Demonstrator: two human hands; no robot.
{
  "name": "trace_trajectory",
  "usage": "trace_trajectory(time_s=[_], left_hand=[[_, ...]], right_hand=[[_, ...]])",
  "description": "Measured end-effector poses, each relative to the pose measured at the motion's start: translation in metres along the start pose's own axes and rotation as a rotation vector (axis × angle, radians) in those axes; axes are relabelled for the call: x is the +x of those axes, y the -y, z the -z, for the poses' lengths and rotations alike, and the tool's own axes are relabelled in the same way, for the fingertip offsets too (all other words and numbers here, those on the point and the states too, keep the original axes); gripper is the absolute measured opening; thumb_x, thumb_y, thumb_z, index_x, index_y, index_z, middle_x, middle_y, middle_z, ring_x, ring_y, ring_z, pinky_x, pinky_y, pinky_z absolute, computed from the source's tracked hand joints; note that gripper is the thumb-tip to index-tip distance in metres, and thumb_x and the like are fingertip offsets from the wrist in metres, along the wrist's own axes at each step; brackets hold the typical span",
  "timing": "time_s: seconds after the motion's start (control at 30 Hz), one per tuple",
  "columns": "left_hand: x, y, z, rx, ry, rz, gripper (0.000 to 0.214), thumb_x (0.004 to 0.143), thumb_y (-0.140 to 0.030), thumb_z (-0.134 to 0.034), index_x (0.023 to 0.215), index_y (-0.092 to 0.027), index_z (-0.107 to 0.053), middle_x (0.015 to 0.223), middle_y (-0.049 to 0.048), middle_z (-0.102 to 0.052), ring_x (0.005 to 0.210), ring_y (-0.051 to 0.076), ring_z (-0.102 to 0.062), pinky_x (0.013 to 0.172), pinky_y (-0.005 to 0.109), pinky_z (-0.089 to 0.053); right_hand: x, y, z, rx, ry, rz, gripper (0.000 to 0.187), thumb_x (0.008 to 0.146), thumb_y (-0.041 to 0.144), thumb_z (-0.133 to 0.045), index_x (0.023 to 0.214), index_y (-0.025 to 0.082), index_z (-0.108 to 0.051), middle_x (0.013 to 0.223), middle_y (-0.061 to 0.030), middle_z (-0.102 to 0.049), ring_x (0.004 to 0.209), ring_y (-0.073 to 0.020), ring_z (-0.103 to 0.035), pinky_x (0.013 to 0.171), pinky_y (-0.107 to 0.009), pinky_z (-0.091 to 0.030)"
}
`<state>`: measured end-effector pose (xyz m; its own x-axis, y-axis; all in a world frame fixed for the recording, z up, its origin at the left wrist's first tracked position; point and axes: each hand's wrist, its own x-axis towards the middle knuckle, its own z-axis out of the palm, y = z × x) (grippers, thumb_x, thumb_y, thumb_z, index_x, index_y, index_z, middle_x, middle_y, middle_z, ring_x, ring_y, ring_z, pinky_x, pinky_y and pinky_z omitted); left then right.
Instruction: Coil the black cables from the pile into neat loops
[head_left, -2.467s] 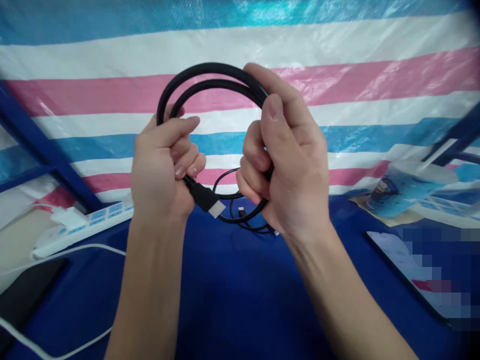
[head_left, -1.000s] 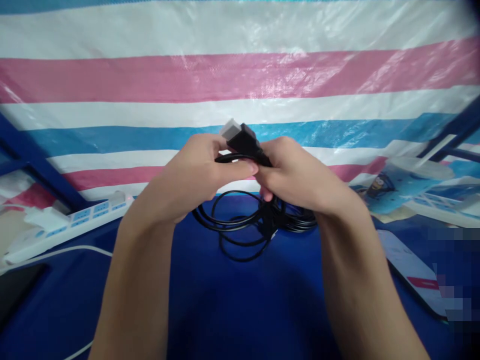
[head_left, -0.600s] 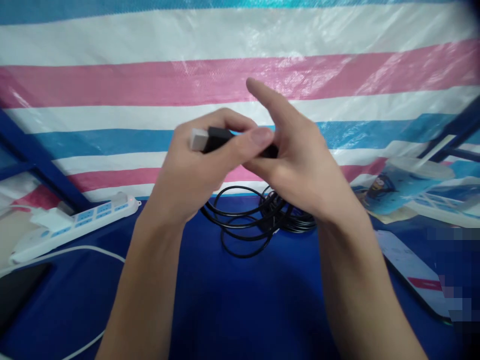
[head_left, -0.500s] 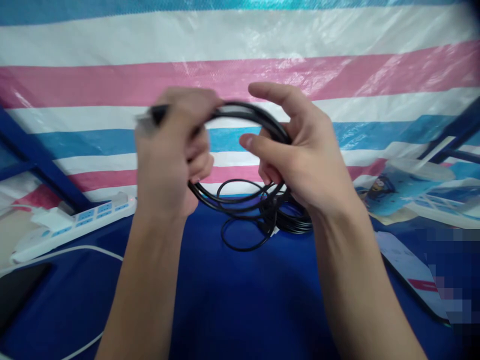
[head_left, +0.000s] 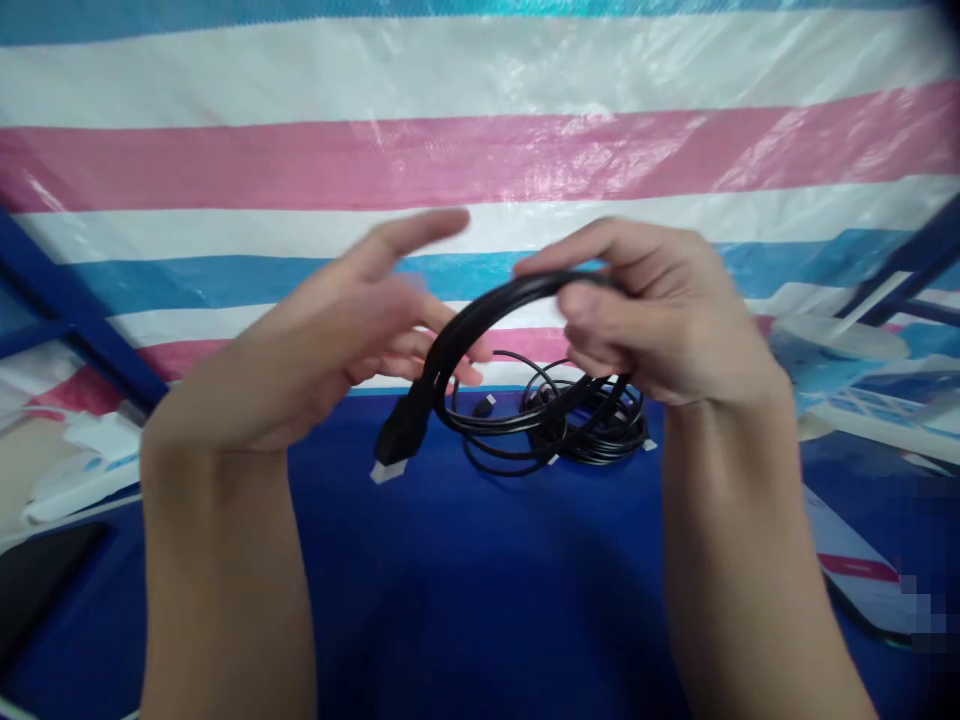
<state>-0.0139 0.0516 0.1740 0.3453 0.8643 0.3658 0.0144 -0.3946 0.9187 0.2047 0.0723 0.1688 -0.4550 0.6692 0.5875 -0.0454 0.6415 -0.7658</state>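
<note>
A coiled black cable (head_left: pixel 495 305) hangs in the air over the blue tabletop (head_left: pixel 487 590). My right hand (head_left: pixel 667 310) pinches the coil's upper right side between thumb and fingers. From the coil's left end a black connector (head_left: pixel 401 430) with a pale tip points down and left. My left hand (head_left: pixel 360 330) is beside the coil's left side with its fingers apart, slightly blurred; whether the fingertips touch the cable is hard to see. Behind the coil, more black cable (head_left: pixel 600 440) lies looped on the table, with a small plug (head_left: pixel 484 405) near it.
A white power strip (head_left: pixel 82 480) and a dark flat device (head_left: pixel 49 590) are at the left. To the right stand a lidded cup with a straw (head_left: pixel 832 350) and a phone-like slab (head_left: pixel 855 570). A striped plastic sheet (head_left: pixel 480 160) hangs behind.
My left hand has let go of the cable and opened. My right hand has closed on the coil and moved right, and the connector end now hangs downward.
</note>
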Motion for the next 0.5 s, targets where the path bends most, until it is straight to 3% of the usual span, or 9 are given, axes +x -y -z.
trace_trajectory(time_s=[0.1,0.17,0.23,0.33,0.43,0.5], left_hand=[[0.007,-0.002,-0.020,0.179,0.068,0.075,0.028,0.075,-0.024,-0.069,0.102,-0.021,-0.065,0.049,-0.0040,-0.054,0.036,0.007,-0.049,0.032,0.013,-0.028],[0.012,-0.002,-0.028,0.189,0.033,0.103,0.019,0.071,-0.020,-0.070,0.089,-0.018,-0.065,0.043,-0.0082,-0.041,0.028,0.002,-0.032,0.030,0.011,-0.018],[0.015,-0.002,-0.030,0.057,-0.064,0.098,0.008,0.071,-0.015,-0.068,0.075,-0.017,-0.060,0.043,-0.0091,-0.033,0.029,0.000,-0.023,0.030,0.011,-0.014],[0.016,-0.006,-0.026,-0.166,-0.287,-0.020,0.026,0.076,-0.015,-0.062,0.056,-0.018,-0.045,0.042,-0.0091,-0.022,0.029,0.001,-0.014,0.029,0.015,-0.009],[0.017,-0.008,-0.025,-0.377,-0.463,-0.153,0.036,0.080,-0.018,-0.057,0.051,-0.019,-0.036,0.042,-0.0090,-0.012,0.031,0.002,-0.008,0.028,0.019,-0.009],[0.020,-0.004,-0.025,-0.545,-0.523,-0.142,0.039,0.081,-0.015,-0.056,0.051,-0.019,-0.031,0.043,-0.0090,-0.008,0.031,0.003,-0.007,0.028,0.019,-0.010]], right_hand=[[0.003,-0.001,-0.011,-0.204,0.122,-0.081,0.009,0.079,0.015,-0.066,0.087,0.015,-0.064,0.066,0.0036,-0.054,0.044,-0.0034,-0.034,0.035,-0.019,-0.022],[0.006,-0.002,-0.017,-0.146,0.135,-0.095,0.017,0.076,0.012,-0.066,0.093,0.016,-0.061,0.068,0.0042,-0.054,0.044,-0.0029,-0.035,0.036,-0.017,-0.024],[0.008,-0.005,-0.021,-0.008,0.099,-0.077,0.034,0.078,0.012,-0.066,0.110,0.019,-0.056,0.062,0.0068,-0.053,0.041,-0.0038,-0.035,0.037,-0.017,-0.028],[0.013,-0.009,-0.026,0.192,-0.066,0.039,0.036,0.088,0.023,-0.060,0.121,0.022,-0.047,0.058,0.0072,-0.053,0.036,-0.0055,-0.035,0.036,-0.018,-0.031],[0.021,-0.014,-0.036,0.361,-0.291,0.127,0.021,0.096,0.035,-0.049,0.111,0.021,-0.052,0.059,0.0044,-0.054,0.034,-0.0061,-0.035,0.035,-0.019,-0.034],[0.025,-0.018,-0.045,0.466,-0.360,0.114,0.022,0.096,0.039,-0.047,0.104,0.021,-0.057,0.060,0.0034,-0.052,0.035,-0.0070,-0.038,0.037,-0.020,-0.037]])
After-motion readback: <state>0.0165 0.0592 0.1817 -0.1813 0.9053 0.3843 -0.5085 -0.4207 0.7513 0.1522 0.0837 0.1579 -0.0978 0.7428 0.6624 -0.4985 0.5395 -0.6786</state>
